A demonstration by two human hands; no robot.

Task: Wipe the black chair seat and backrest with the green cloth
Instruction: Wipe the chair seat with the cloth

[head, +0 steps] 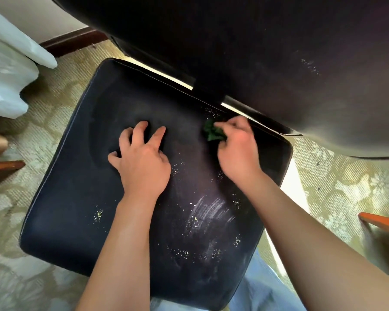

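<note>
Seat-wiping is the step in hand, judged from how things lie: the one black seat (76, 176) carries pale crumbs in several small scatters and a chalky smear near its front right part, so much is left to do. Toward the seat's middle the left hand (142, 162) rests with fingers spread and bent, tips pressing into the cushion, holding nothing; it looks to be steadying the chair. Further right, close to the seat's back edge near the back right corner, the right hand (236, 149) grips the one green cloth (212, 132), bunched small so only a dark green wad shows past the curled fingers, touching the seat. Above, the one backrest (279, 52) looms dark, with a faint speckled patch on its right part, not yet wiped. The next move probably calls for dragging the cloth forward across the crumbs toward the front edge, pressing flat, then lifting to the backrest
</note>
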